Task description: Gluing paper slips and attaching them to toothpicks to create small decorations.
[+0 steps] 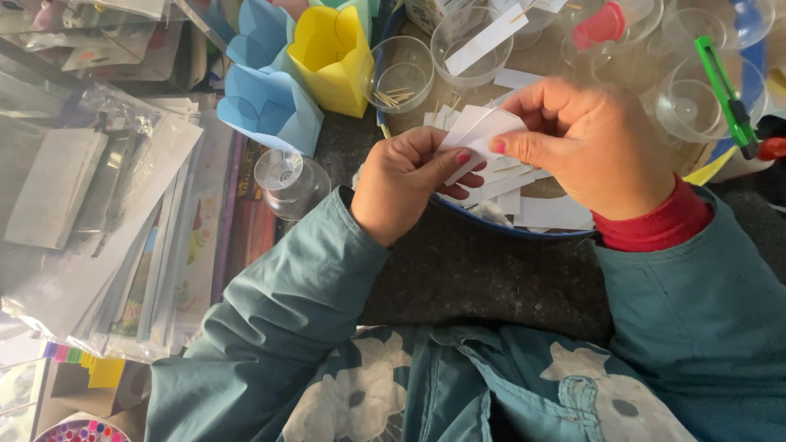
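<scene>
My left hand (pixel 405 184) and my right hand (pixel 594 147) together pinch a small white paper strip (pixel 483 131) above a round blue-rimmed tray (pixel 491 225). Thumbs and fingertips of both hands press on the strip from opposite sides. More white paper strips (pixel 524 205) lie loose in the tray under my hands. Teal jacket sleeves cover both forearms, and a red cuff shows at my right wrist.
Clear plastic cups (pixel 401 74) stand on the tray, one holding toothpicks. A green utility knife (pixel 725 94) rests at the right. Yellow (pixel 332 57) and blue (pixel 274 106) folded paper boxes sit behind. Plastic-bagged paper packs (pixel 90 213) pile at the left beside an overturned clear cup (pixel 286 176).
</scene>
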